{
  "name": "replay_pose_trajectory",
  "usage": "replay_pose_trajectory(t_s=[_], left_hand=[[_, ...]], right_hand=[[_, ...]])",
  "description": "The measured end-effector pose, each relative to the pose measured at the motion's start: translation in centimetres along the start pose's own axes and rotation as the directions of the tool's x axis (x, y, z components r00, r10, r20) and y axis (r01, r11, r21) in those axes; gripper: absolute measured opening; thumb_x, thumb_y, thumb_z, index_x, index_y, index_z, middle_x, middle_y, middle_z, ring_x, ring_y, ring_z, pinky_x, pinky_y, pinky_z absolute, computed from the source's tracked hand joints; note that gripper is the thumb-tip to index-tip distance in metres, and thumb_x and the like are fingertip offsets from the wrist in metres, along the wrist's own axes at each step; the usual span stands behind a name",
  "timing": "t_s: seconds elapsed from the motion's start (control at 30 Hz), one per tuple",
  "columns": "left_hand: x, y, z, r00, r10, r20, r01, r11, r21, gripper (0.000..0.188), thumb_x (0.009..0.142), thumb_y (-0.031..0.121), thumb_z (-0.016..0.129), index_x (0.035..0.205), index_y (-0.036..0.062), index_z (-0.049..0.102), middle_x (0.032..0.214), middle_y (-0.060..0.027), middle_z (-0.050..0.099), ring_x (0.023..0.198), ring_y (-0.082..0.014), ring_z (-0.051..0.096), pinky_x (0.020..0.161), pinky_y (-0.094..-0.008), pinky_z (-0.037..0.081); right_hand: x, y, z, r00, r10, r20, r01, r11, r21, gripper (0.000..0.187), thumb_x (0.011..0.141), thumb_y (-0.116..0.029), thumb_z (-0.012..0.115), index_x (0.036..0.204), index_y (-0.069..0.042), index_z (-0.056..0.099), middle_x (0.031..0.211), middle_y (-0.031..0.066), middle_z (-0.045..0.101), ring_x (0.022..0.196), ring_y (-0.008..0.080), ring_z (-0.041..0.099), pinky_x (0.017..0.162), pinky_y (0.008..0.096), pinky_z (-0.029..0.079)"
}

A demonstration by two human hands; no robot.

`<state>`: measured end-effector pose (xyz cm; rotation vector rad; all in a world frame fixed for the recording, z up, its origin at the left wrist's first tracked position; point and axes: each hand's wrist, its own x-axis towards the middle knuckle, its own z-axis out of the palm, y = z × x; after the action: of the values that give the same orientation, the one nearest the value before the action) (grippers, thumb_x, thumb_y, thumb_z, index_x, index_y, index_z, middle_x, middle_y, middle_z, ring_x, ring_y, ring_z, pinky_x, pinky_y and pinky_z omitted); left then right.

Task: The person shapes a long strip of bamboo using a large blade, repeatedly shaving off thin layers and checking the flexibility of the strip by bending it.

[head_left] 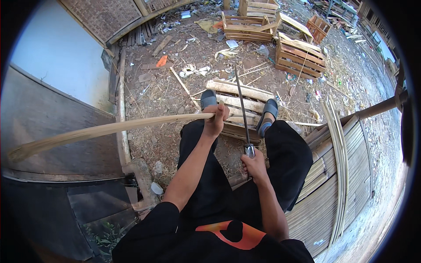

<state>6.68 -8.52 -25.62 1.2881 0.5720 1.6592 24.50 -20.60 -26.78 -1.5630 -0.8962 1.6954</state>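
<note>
My left hand (214, 120) is closed round one end of a long pale bamboo strip (109, 128), which reaches out to the far left across my lap's height. In my right hand (255, 165) is the handle of a long, narrow machete (242, 103), its dark blade pointing up and away from me. The blade stands apart from the strip, to the right of my left hand. Beneath, a slatted wooden crate (237, 103) lies between my sandalled feet, and both sandals rest on it. Part of the machete's handle is hidden by my fingers.
Several wooden crates (300, 57) stand on the littered ground ahead. Long bamboo strips (340, 162) lean over a slatted bamboo bench (324, 197) at my right. A white and grey wall (57, 65) runs along the left. Plastic scraps and sticks lie about the dirt.
</note>
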Motion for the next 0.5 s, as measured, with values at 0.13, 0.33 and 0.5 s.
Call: replay_pose_trajectory(t_s=[0.13,0.33,0.5], left_hand=[[0.3,-0.1,-1.3,0.999,-0.052,-0.011,0.051,0.995,-0.082,0.056,0.103,0.03,0.048,0.055,0.0076,0.03,0.048,0.003,0.028,0.043,-0.0087,0.026,0.044,-0.0293,0.018],[-0.3,1.0,-0.5,0.998,-0.048,-0.028,0.048,0.999,-0.025,0.056,0.102,0.023,0.052,0.052,0.0089,0.029,0.047,0.0042,0.028,0.041,-0.007,0.024,0.043,-0.0285,0.017],[-1.0,0.4,-1.0,0.993,-0.056,-0.108,0.056,0.998,0.002,0.056,0.101,0.019,0.052,0.051,0.0095,0.03,0.047,0.0047,0.028,0.041,-0.0057,0.024,0.042,-0.0278,0.015]], right_hand=[[0.8,-0.4,1.7,0.995,-0.079,0.06,0.085,0.991,-0.102,0.013,0.079,-0.008,0.064,0.086,-0.003,0.054,0.058,-0.0005,0.052,0.046,0.009,0.05,0.042,0.0266,0.04],[4.4,3.3,2.9,0.994,0.007,0.109,-0.001,0.998,-0.058,0.017,0.079,-0.013,0.065,0.072,-0.005,0.053,0.055,0.0012,0.051,0.045,0.0107,0.05,0.042,0.0285,0.039],[5.7,5.4,2.1,0.988,0.121,-0.095,-0.133,0.982,-0.134,0.026,0.077,-0.015,0.065,0.062,-0.005,0.048,0.053,0.0022,0.05,0.044,0.0133,0.049,0.044,0.0329,0.039]])
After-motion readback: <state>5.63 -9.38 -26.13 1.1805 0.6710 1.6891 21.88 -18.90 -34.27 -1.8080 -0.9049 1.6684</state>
